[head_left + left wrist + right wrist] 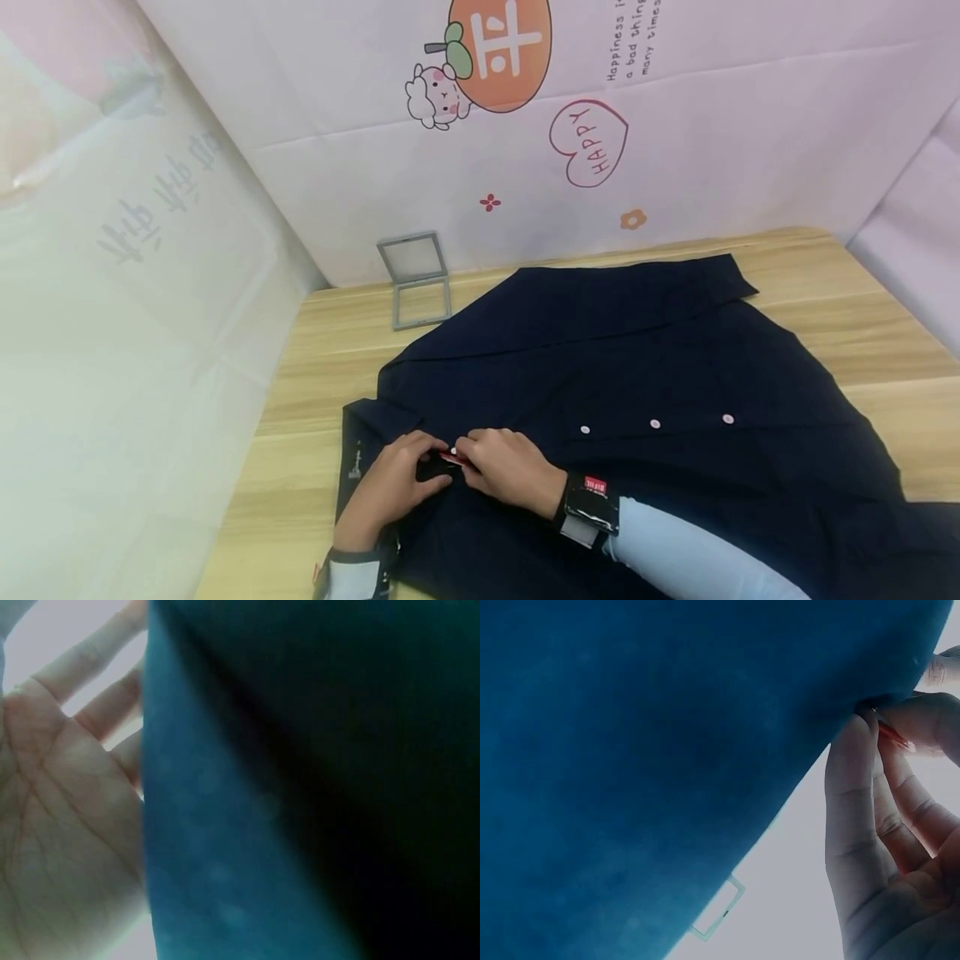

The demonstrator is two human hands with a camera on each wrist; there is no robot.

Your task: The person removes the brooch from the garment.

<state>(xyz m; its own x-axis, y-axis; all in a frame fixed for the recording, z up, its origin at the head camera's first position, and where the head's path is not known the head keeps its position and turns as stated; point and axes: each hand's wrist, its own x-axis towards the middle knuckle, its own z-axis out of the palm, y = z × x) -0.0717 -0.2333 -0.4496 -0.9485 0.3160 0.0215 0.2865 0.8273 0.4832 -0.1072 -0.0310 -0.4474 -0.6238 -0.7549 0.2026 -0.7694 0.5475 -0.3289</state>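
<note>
A dark navy button-up shirt point(637, 367) lies spread out, its collar point(358, 454) at the left. My left hand point(392, 482) grips the shirt's front near the collar, thumb and fingers closed toward each other. In the left wrist view, cloth hides the fingertips of that left hand point(71, 802). Close beside it, my right hand point(510, 468) pinches a small thin red item point(452, 458) against the cloth, by a white button point(453, 451). The red item point(896, 737) shows between thumb and fingers of the right hand point(900, 825) in the right wrist view; its kind is unclear.
Several white buttons point(656, 424) run along the shirt's front to the right. An open, grey-framed square case point(422, 323) stands at the back left of the wooden table point(277, 467). A printed white sheet point(337, 175) hangs behind the table and on its sides.
</note>
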